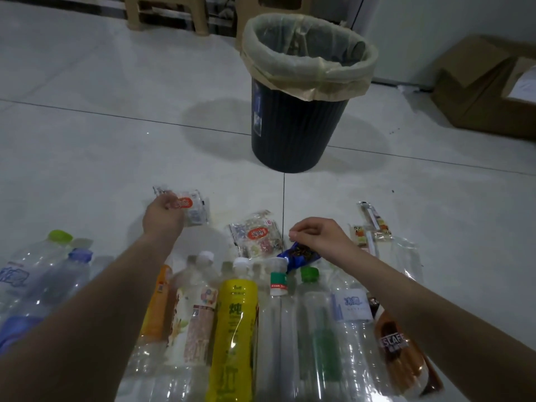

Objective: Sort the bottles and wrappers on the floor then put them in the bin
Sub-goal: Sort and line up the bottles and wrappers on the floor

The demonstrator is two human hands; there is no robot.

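A dark ribbed bin (pixel 293 134) with a pale liner stands upright on the tiled floor ahead. Several empty plastic bottles lie side by side in a row along the near floor, among them a yellow-labelled bottle (pixel 235 329). My left hand (pixel 164 217) grips a clear wrapper with an orange logo (pixel 195 210), held just above the floor. My right hand (pixel 317 237) pinches a dark blue wrapper (pixel 298 255) over the bottle caps. Between the hands, a second clear snack wrapper (pixel 256 235) lies flat on the floor.
Thin stick wrappers (pixel 371 227) and a clear plastic bag (pixel 406 256) lie to the right. An open cardboard box (pixel 487 88) sits at the far right by the wall. Beige stool legs (pixel 171 13) stand behind the bin.
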